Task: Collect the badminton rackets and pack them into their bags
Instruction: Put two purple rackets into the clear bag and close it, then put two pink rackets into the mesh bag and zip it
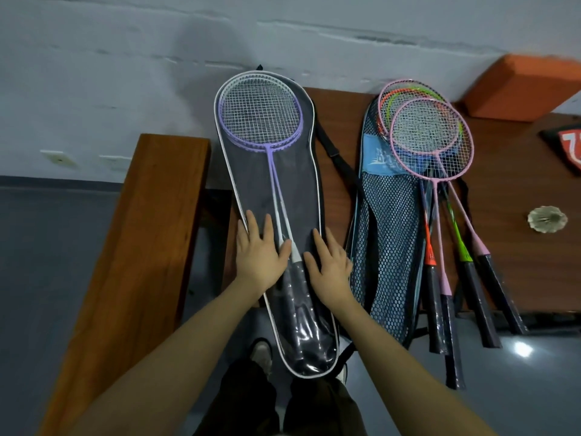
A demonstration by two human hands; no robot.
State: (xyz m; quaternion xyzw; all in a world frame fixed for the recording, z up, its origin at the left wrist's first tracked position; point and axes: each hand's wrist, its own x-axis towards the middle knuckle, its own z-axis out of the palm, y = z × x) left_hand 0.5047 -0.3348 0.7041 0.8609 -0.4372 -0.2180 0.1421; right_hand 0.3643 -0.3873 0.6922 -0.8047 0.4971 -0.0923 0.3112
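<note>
A dark racket bag (301,184) with white piping and a clear front lies on the wooden table (503,171). A purple racket (261,114) and a white one show through its front, handles toward me. My left hand (259,253) rests flat on the bag left of the handles. My right hand (330,262) lies flat on it to their right. To the right, a blue mesh bag (383,234) lies flat. Several loose rackets (440,196) in pink, orange and green lie on top of it, their black grips hanging past the table's front edge.
A wooden bench or rail (141,234) runs along the left. An orange block (518,86) sits at the table's back right, a red and black item (566,146) at the right edge, and a shuttlecock (547,218) near it. My shoes and dark trousers are below.
</note>
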